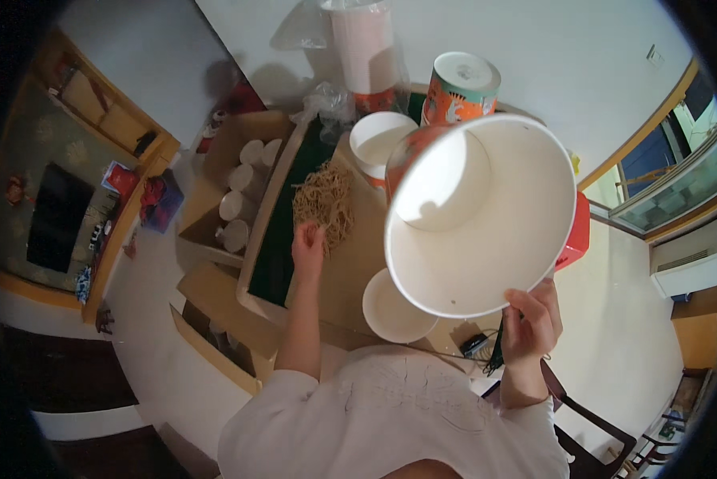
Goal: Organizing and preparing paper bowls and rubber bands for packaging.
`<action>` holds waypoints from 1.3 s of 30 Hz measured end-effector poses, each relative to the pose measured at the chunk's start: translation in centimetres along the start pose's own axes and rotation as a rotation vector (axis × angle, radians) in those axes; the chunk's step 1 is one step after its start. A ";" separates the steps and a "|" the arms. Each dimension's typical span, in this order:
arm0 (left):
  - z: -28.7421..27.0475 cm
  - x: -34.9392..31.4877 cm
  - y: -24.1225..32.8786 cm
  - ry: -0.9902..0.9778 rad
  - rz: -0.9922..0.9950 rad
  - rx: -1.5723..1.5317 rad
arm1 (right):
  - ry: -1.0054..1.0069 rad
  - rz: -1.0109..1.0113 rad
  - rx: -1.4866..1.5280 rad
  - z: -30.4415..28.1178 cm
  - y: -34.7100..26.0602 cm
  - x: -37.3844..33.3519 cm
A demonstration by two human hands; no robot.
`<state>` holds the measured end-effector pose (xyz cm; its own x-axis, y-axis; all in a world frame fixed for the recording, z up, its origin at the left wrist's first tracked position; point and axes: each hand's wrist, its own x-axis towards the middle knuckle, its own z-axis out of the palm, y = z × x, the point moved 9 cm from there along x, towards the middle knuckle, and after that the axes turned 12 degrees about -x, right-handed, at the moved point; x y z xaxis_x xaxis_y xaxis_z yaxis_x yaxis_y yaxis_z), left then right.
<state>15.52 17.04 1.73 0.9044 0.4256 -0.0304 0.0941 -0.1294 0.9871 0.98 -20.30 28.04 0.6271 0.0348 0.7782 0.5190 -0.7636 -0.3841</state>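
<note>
A big paper bucket [526,184], white inside and lying tilted with its mouth toward me, is in my right hand [532,321]. The thumb is over its rim and the fingers are behind its wall. My left hand [309,243] is closed in a pinch at the near edge of a tangled heap of tan, string-like strands [326,199] on the table. Another white paper bucket [397,307] stands near the table's front edge, partly behind the held one. Beyond it are a white bucket [382,136] and an upturned orange and green bucket [462,84].
A tall stack of buckets [362,48] in clear plastic stands against the wall. Left of the table, a cardboard box [207,203] holds several white cups or rolls; another open box [223,319] is nearer. A red object [574,231] and a dark chair [590,415] are at the right.
</note>
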 end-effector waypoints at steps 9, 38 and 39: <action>8.5 -10.1 20.3 -0.719 0.244 -0.683 | -0.038 0.061 0.100 6.0 0.0 -0.2; 8.8 -13.9 30.2 -0.289 0.749 -0.635 | -0.426 -0.027 -0.556 14.1 0.0 10.0; 8.7 -14.0 30.3 -0.285 0.752 -0.629 | -0.425 -0.029 -0.555 14.0 -0.1 10.1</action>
<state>9.36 -0.63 30.70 0.7119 0.1890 0.6764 -0.7008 0.2537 0.6667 15.34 -10.84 28.97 0.8491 0.2225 0.4791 0.2361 -0.9712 0.0327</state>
